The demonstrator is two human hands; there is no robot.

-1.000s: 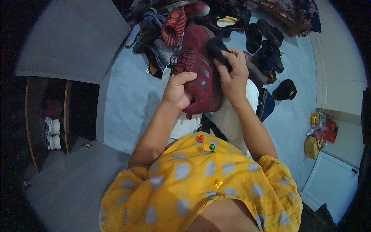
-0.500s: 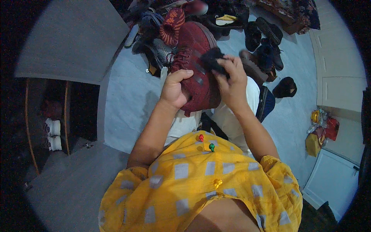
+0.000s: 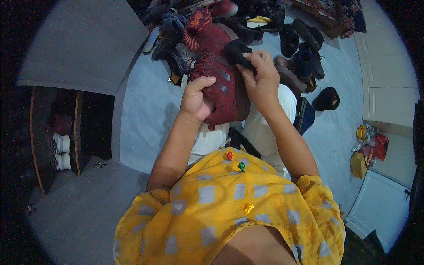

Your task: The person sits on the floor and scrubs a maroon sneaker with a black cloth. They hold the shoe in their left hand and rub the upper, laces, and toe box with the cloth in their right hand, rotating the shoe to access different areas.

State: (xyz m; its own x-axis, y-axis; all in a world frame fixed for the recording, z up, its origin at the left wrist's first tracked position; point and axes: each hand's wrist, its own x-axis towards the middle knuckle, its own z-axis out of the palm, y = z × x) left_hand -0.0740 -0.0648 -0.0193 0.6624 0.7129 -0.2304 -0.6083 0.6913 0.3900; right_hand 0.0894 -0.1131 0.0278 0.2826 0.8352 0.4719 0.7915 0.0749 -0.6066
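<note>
A dark red lace-up sneaker (image 3: 223,95) with dark stripes on its side is held up over my lap, toe pointing away from me. My left hand (image 3: 197,98) grips it at the heel opening, thumb on the outside and the other fingers hidden within or behind the shoe. Pinched in my right hand (image 3: 261,78) is a black cloth (image 3: 238,52), bunched up and pressed on the sneaker's right side near the toe.
Many shoes lie piled beyond the sneaker, among them a red patterned one (image 3: 197,28). Dark shoes (image 3: 304,37) and a lone black shoe (image 3: 326,99) are on the floor at right. A shelf with white shoes (image 3: 61,151) stands left; bags (image 3: 363,161) sit by the right cabinet.
The black cloth has moved along the sneaker's side toward the toe with my right hand. The shoe has tilted a little, showing more of its stripes.
</note>
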